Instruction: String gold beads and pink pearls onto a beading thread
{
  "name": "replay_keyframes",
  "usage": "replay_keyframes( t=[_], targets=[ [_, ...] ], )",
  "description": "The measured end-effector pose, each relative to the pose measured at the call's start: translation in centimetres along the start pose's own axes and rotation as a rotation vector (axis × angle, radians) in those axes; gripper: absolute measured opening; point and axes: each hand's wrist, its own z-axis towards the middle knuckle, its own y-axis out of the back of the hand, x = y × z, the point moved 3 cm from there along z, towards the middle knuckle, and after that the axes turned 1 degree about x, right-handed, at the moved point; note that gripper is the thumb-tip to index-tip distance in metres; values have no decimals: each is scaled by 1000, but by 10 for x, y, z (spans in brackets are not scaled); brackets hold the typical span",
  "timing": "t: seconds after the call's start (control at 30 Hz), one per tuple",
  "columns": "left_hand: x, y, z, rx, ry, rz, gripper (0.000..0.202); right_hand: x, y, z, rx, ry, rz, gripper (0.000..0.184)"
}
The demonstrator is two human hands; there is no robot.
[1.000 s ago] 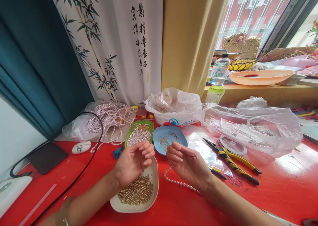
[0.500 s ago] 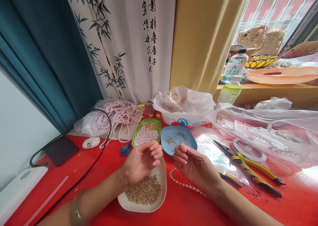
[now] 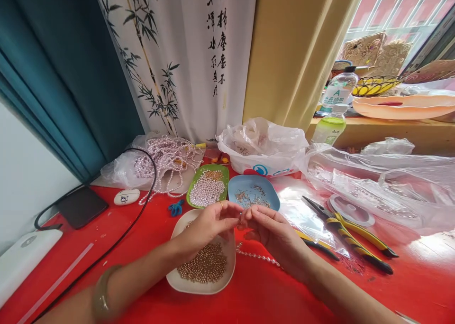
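My left hand [image 3: 212, 225] and my right hand [image 3: 270, 228] meet fingertip to fingertip above the white dish [image 3: 177, 280] of small gold beads [image 3: 205, 264]. Both hands are pinched closed on something too small to make out. A short strand of pearls [image 3: 256, 256] trails on the red table [image 3: 117, 248] under my right hand. Just behind my fingers stand a blue dish [image 3: 237, 185] of thin metal pins and a green dish [image 3: 195, 183] of pale pearls.
Yellow-handled pliers [image 3: 351, 233] lie at the right on clear plastic bags [image 3: 384, 186]. Pearl strands [image 3: 167, 159], a white bag [image 3: 263, 148], a black cable [image 3: 135, 219], a dark phone [image 3: 82, 206] and bottles [image 3: 330, 124] ring the work area. Curtains hang behind.
My two hands have come together, fingertips now touching over the white dish. The view has shifted slightly left and down.
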Motion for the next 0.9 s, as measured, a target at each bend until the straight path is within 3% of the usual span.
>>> replay_keyframes(
  t=[0.13,0.23,0.37,0.6,0.7,0.9],
  targets=[
    [3,4,0,-76,67,34,10,4,-1,-1,-69,69,-189,18],
    [5,3,-2,-35,99,23,8,8,-4,-1,-75,117,-248,20],
    [7,-3,-4,64,148,-41,18,10,-7,1,-63,114,-165,19],
    [6,-4,-5,76,198,-34,17,11,-1,2,-69,120,-7,15],
    [5,-5,-6,115,192,-5,15,14,0,2,-69,120,17,13],
    [4,0,-3,84,179,33,18,16,0,2,-47,141,0,12]
  ],
)
